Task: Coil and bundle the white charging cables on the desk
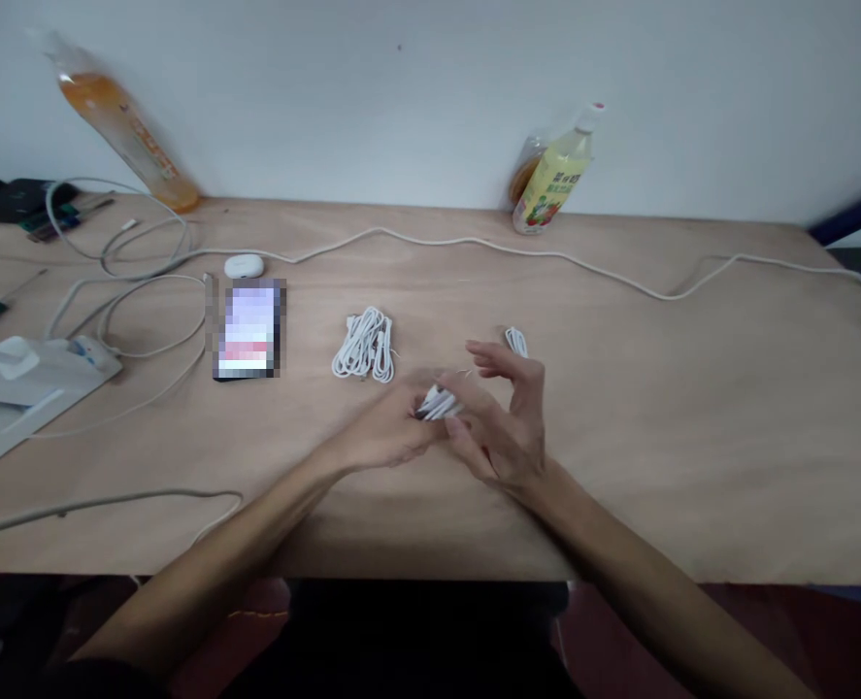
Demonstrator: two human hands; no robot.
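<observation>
"Where is the cable bundle [439, 403] held?"

"Just nearer the body than the cable pile [363, 345] and a little to its right, above the table [692, 408]. It is gripped in the left hand [386, 427], whose fingers are closed around one end."

"And the right hand [510, 437]?"

"It is held over the other end, with thumb and fingers spread partly open. Whether the white strands are touched by a fingertip cannot be told, as the fingers are blurred."

"How is the bundle best handled?"

"The loops should be kept flat and parallel by a steady, light pinch from the left, it would seem. Anything wrapped around them is best worked with the right fingertips, close to the middle, so that no strand is pulled out or sharply bent."

"What lies farther out?"

"To the right of the pile, just beyond the right hand, a small coil [515, 341] is seen. To the left of the pile a phone [249, 330] is laid, with a white case [245, 265] behind it. Beyond the pile, a long cable [430, 240] is stretched."
</observation>
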